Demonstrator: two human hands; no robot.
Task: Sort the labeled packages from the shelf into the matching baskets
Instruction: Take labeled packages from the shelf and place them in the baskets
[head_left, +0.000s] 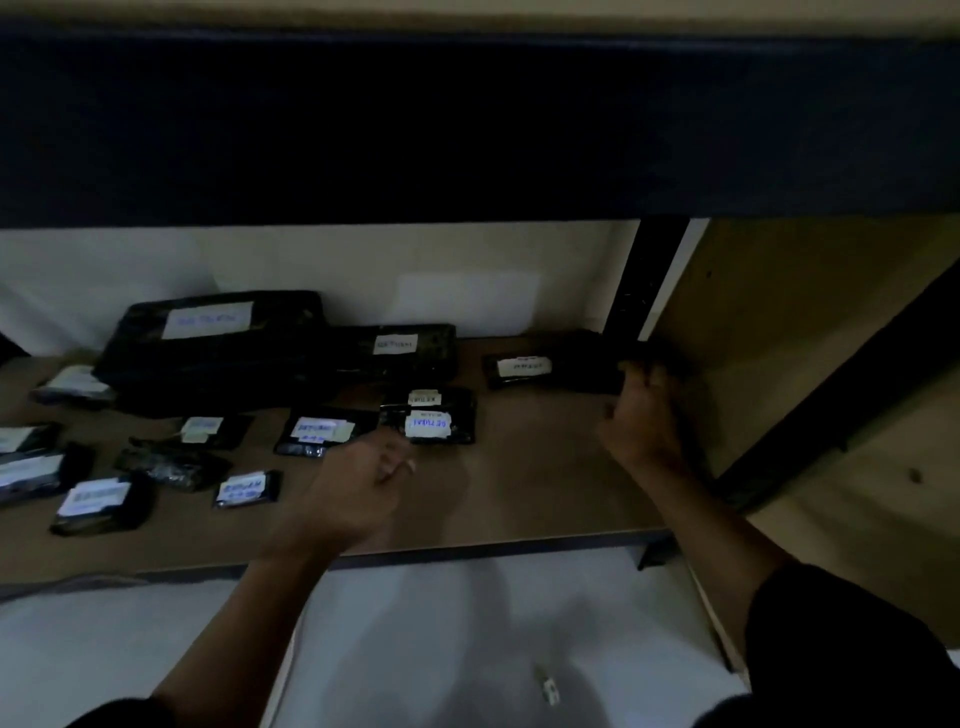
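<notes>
Head view: the frame is dim and motion-blurred, and I cannot read any label. My right hand (641, 415) grips the right end of a black labelled package (550, 366) at the back right of the brown shelf (545, 493); its fingertips are hidden behind the package's end. The package lies flat, long axis left-right, white label up. My left hand (363, 480) hovers with fingers loosely curled, holding nothing, just in front of a small black package (436, 422). Further packages lie left of it.
</notes>
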